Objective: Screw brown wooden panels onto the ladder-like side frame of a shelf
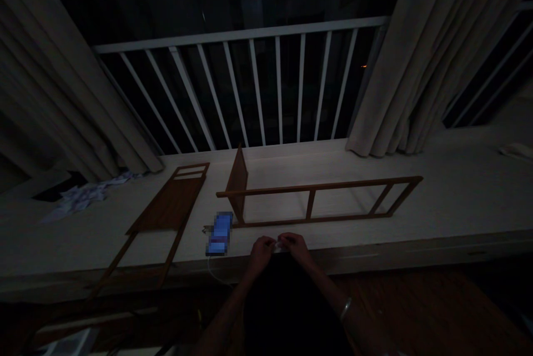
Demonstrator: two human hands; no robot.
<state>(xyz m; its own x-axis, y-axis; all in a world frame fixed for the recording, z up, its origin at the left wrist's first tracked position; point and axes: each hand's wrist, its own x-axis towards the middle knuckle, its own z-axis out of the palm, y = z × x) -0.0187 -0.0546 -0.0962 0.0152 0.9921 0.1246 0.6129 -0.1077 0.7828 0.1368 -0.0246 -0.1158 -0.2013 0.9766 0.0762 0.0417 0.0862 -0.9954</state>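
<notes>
Both my hands meet at the front edge of a pale window ledge (pixel 416 217). My left hand (pixel 261 250) and my right hand (pixel 293 246) are closed in a pinch on a small pale thing (pixel 278 246), too dim and small to name. A bracelet (pixel 345 308) shows on my right wrist. Just beyond my hands lies a brown wooden frame (pixel 316 200) with rails and an upright end panel (pixel 238 184). A lit phone (pixel 220 232) lies left of my left hand, with a white cable running down from it.
A second brown wooden panel with legs (pixel 166 209) lies flat at the left, overhanging the ledge. Crumpled paper or cloth (pixel 89 195) sits at the far left. White railing bars (pixel 258 89) and curtains (pixel 420 61) back the ledge. The room is dark.
</notes>
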